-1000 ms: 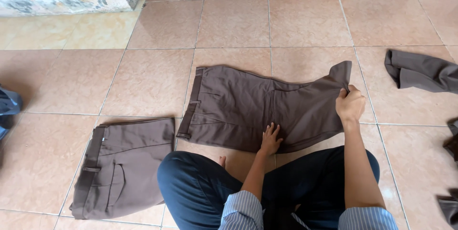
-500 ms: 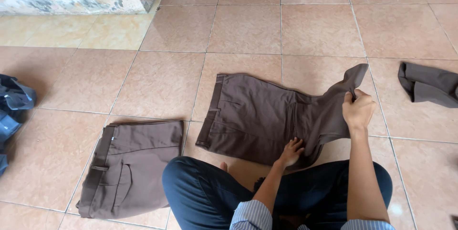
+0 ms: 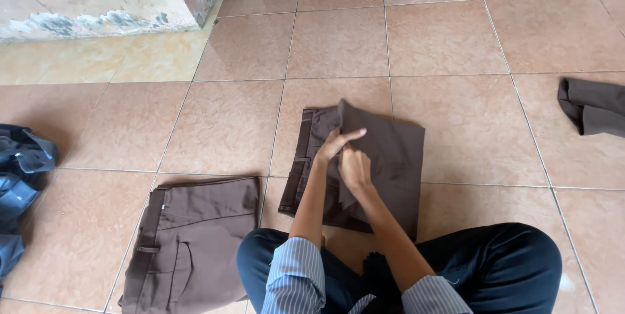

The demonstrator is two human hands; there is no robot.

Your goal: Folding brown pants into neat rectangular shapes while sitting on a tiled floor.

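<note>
Pressing flat with left hand (image 3: 338, 145), fingers spread, to pin the fold; right hand (image 3: 355, 169) pinching cloth. Brown trousers (image 3: 390, 158) doubled over on floor tiles (image 3: 456, 125), just ahead of crossed legs (image 3: 495, 262).

The brown cotton trousers (image 3: 384, 164), earlier spread wide, now lie folded over; the right hand (image 3: 355, 167) has carried the leg across beside the left hand (image 3: 335, 145).

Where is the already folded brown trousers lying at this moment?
In the head view, the folded brown trousers lie on the tiled floor at lower left, beside the person's left knee and left of the trousers being folded.
</note>
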